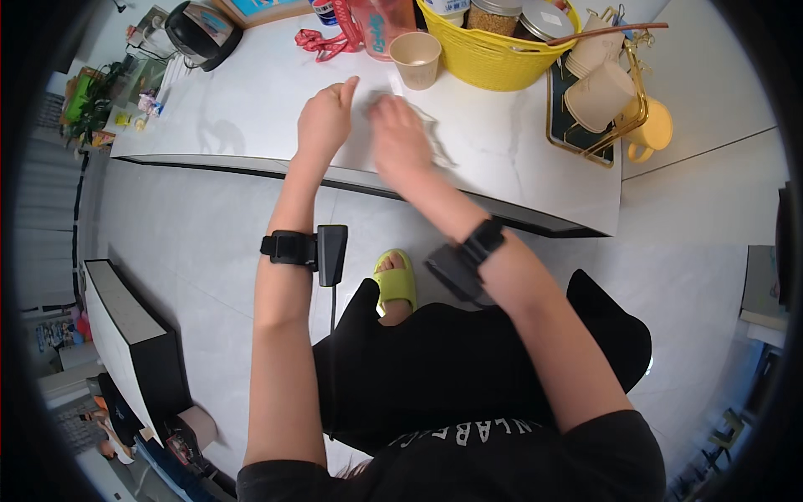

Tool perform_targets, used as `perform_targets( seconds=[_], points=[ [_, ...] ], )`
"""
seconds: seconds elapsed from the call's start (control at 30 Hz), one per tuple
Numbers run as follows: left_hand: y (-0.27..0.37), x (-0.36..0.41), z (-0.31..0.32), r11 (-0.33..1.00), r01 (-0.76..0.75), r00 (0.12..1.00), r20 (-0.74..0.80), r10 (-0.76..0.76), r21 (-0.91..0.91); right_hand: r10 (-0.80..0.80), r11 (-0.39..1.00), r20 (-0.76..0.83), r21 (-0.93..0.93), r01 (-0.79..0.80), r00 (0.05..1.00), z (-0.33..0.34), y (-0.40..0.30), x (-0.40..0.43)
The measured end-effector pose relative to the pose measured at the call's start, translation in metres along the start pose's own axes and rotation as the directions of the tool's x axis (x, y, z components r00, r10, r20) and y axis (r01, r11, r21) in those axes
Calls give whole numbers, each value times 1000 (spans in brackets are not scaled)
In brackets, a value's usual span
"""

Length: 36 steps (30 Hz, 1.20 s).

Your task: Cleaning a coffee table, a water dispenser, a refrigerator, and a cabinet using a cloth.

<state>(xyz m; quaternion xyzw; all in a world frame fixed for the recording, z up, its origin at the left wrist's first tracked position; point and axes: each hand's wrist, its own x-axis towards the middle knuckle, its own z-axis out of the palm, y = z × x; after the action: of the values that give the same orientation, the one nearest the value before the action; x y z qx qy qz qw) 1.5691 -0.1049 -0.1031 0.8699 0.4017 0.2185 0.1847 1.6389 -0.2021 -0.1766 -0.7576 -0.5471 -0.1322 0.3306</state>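
My right hand [401, 138] presses a pale cloth [434, 133] against the white marble-patterned countertop [483, 150]; the hand is blurred by motion. Part of the cloth shows beyond the right side of the hand, and the rest lies hidden beneath it. To the left, my left hand [325, 119] is over the counter near its front edge. Its fingers are curled in, its thumb points away from me, and nothing shows in it. A beige paper cup [416, 61] stands just beyond my right hand. Both wrists carry black strapped devices.
A yellow basket [495, 59] of jars stands at the back. Right of it are a gold-framed cup rack [580, 154] and a yellow mug [652, 128]. A pink bottle [382, 25], red strap [326, 44] and electric kettle [204, 34] stand leftward. Another person sits far lower left.
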Motion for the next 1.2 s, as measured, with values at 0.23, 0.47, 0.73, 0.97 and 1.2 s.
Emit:
perform_targets(
  seconds=[0.23, 0.47, 0.73, 0.97, 1.2],
  points=[
    [29, -27, 19, 991, -28, 994, 98, 41, -131, 95, 928, -106, 370, -49, 990, -11, -24, -16],
    [110, -75, 91, 856, -402, 912, -63, 404, -324, 135, 987, 42, 87, -138, 990, -102, 56, -57],
    [208, -127, 154, 699, -558, 819, -161, 551, -447, 232, 967, -13, -100, -233, 973, -167, 138, -126],
    [240, -138, 170, 605, -531, 801, -120, 586, -593, 310, 923, 5, -243, -299, 951, -192, 159, -144],
    [252, -153, 162, 518, -521, 734, -46, 678, -678, 369, 852, -36, -385, -354, 929, -201, 171, -165]
  ],
)
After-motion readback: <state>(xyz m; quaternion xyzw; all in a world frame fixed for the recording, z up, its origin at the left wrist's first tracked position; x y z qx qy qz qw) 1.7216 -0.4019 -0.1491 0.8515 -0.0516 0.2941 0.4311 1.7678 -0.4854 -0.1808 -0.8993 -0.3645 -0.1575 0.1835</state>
